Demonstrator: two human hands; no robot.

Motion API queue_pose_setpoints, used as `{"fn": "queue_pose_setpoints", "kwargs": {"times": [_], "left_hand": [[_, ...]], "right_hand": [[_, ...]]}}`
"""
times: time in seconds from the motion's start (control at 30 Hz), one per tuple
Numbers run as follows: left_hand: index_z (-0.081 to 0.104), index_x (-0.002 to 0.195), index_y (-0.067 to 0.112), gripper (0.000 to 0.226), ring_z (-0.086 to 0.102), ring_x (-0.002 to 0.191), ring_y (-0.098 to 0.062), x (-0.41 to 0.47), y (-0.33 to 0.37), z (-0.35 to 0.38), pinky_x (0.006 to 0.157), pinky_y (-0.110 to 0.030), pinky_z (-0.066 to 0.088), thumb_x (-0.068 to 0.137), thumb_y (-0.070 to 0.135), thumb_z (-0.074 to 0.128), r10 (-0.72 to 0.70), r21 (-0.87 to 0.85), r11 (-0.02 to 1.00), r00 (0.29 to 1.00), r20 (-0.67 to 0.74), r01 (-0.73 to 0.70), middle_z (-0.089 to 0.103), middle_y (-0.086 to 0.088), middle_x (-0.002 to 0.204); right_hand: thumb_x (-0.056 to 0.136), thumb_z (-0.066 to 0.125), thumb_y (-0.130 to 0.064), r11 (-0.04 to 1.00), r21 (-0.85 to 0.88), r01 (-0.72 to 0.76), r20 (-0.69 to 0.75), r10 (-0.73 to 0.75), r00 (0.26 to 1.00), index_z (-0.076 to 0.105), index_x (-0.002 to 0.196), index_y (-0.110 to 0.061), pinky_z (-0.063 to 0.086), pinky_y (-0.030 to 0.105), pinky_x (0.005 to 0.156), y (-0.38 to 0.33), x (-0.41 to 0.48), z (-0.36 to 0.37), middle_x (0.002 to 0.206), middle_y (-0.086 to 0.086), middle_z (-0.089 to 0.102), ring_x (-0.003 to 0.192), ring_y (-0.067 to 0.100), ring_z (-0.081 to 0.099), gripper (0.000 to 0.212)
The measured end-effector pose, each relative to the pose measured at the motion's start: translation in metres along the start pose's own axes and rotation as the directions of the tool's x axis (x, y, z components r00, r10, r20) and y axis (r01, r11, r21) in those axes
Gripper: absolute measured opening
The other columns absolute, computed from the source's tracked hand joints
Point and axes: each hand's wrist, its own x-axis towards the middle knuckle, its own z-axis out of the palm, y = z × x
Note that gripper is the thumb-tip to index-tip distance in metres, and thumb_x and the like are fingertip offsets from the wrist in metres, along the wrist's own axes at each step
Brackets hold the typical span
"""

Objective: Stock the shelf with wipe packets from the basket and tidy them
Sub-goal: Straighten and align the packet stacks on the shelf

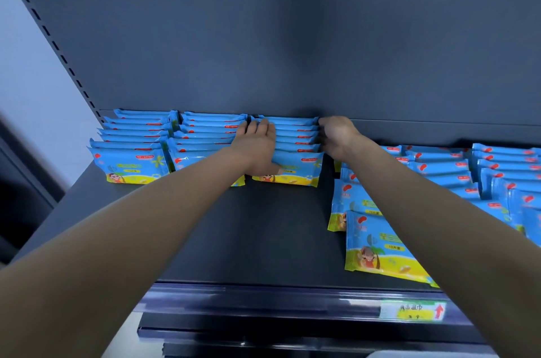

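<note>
Blue and yellow wipe packets stand in rows on a dark shelf [263, 234]. My left hand [259, 143] presses with straight fingers against the left side of the third row [295, 149], its thumb lying on the front packet. My right hand [336, 138] touches the right side of that same row, fingers bent downward along the packets' edges. Two tidy rows stand further left, the first row [131, 149] and the second row [202, 141]. The basket is out of view.
Looser packets [377, 243] lean forward at the right front, with more rows [468, 170] behind them. A price label [412, 310] sits on the shelf's front rail. A perforated upright [46, 29] bounds the shelf at the left. The back panel rises behind the rows.
</note>
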Motion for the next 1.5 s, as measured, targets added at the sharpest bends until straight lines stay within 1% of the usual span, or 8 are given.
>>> {"fn": "queue_pose_setpoints", "kwargs": {"times": [0.13, 0.23, 0.4, 0.6, 0.87, 1.07, 1.2, 1.5], "left_hand": [[0.001, 0.149, 0.005, 0.094, 0.002, 0.146, -0.028, -0.004, -0.004, 0.003, 0.118, -0.044, -0.006, 0.086, 0.059, 0.047, 0.009, -0.013, 1.0, 0.998, -0.054, -0.009, 0.002, -0.014, 0.158], [0.006, 0.148, 0.004, 0.087, 0.008, 0.145, -0.026, -0.003, -0.006, 0.004, 0.119, -0.044, -0.006, 0.089, 0.056, 0.043, 0.012, -0.023, 1.0, 0.996, -0.083, -0.014, 0.008, -0.014, 0.157], [0.004, 0.148, 0.002, 0.081, 0.009, 0.145, -0.028, -0.004, 0.003, 0.007, 0.119, -0.045, -0.009, 0.092, 0.053, 0.032, -0.031, -0.014, 0.999, 0.994, -0.1, 0.03, 0.007, -0.016, 0.157], [-0.006, 0.148, 0.005, 0.095, -0.003, 0.146, -0.03, -0.003, 0.004, 0.012, 0.115, -0.049, -0.014, 0.087, 0.065, 0.033, -0.058, 0.017, 0.998, 0.996, -0.067, 0.059, -0.002, -0.014, 0.158], [-0.004, 0.15, 0.013, 0.114, -0.011, 0.146, -0.019, -0.02, -0.033, 0.01, 0.116, -0.043, -0.016, 0.072, 0.058, 0.067, -0.034, -0.18, 0.984, 0.992, -0.12, 0.012, -0.006, -0.005, 0.159], [0.025, 0.146, 0.014, 0.093, -0.001, 0.147, -0.018, -0.026, -0.043, 0.019, 0.116, -0.043, -0.015, 0.074, 0.058, 0.065, -0.09, -0.23, 0.972, 0.976, -0.201, 0.042, 0.014, -0.003, 0.157], [0.031, 0.141, 0.016, 0.089, 0.008, 0.145, -0.02, -0.024, -0.038, 0.021, 0.117, -0.044, -0.012, 0.072, 0.059, 0.066, -0.09, -0.23, 0.973, 0.961, -0.263, 0.028, 0.024, -0.002, 0.152], [0.03, 0.137, 0.015, 0.086, 0.019, 0.14, -0.022, -0.02, -0.034, 0.024, 0.117, -0.044, -0.009, 0.071, 0.054, 0.069, -0.004, -0.186, 0.98, 0.934, -0.358, -0.067, 0.031, -0.002, 0.145]], "right_hand": [[0.096, 0.034, -0.002, 0.999, 0.016, 0.032, -0.033, -0.032, 0.999, 0.059, 0.105, 0.002, 0.057, 0.035, 0.068, -0.002, 0.0, -0.004, 0.088, 0.012, 0.064, 0.076, 0.024, 0.064, 0.027], [0.096, 0.039, -0.008, 1.0, -0.003, 0.026, -0.004, -0.026, 1.0, 0.057, 0.115, 0.002, 0.057, 0.042, 0.081, -0.003, 0.001, -0.003, 0.103, 0.016, 0.066, 0.091, 0.029, 0.067, 0.027], [0.098, 0.044, -0.018, 1.0, 0.013, 0.019, 0.044, -0.019, 0.999, 0.057, 0.106, -0.004, 0.056, 0.037, 0.066, -0.004, -0.003, 0.002, 0.099, 0.013, 0.066, 0.081, 0.025, 0.067, 0.021], [0.097, 0.048, -0.022, 0.998, -0.047, 0.031, 0.044, -0.029, 0.999, 0.056, 0.114, -0.004, 0.057, 0.038, 0.075, -0.001, -0.002, 0.001, 0.106, 0.013, 0.066, 0.091, 0.027, 0.067, 0.027], [0.094, 0.054, -0.025, 0.989, -0.115, 0.091, 0.019, -0.089, 0.996, 0.058, 0.115, -0.007, 0.047, 0.028, 0.082, -0.004, 0.005, -0.009, 0.111, 0.009, 0.064, 0.101, 0.022, 0.063, 0.028], [0.095, 0.049, -0.031, 1.0, -0.006, -0.019, 0.035, 0.019, 0.999, 0.056, 0.117, -0.007, 0.056, 0.047, 0.082, -0.001, -0.001, 0.002, 0.11, 0.014, 0.067, 0.095, 0.03, 0.068, 0.033], [0.098, 0.045, -0.026, 0.99, 0.139, -0.006, -0.025, 0.01, 1.0, 0.054, 0.112, -0.007, 0.057, 0.042, 0.072, -0.002, 0.0, 0.011, 0.103, 0.013, 0.065, 0.091, 0.029, 0.067, 0.025], [0.091, 0.049, -0.025, 0.984, 0.12, 0.135, -0.116, -0.121, 0.986, 0.061, 0.1, -0.016, 0.047, 0.033, 0.091, 0.001, 0.007, 0.007, 0.101, 0.0, 0.064, 0.096, 0.017, 0.059, 0.018]]}}
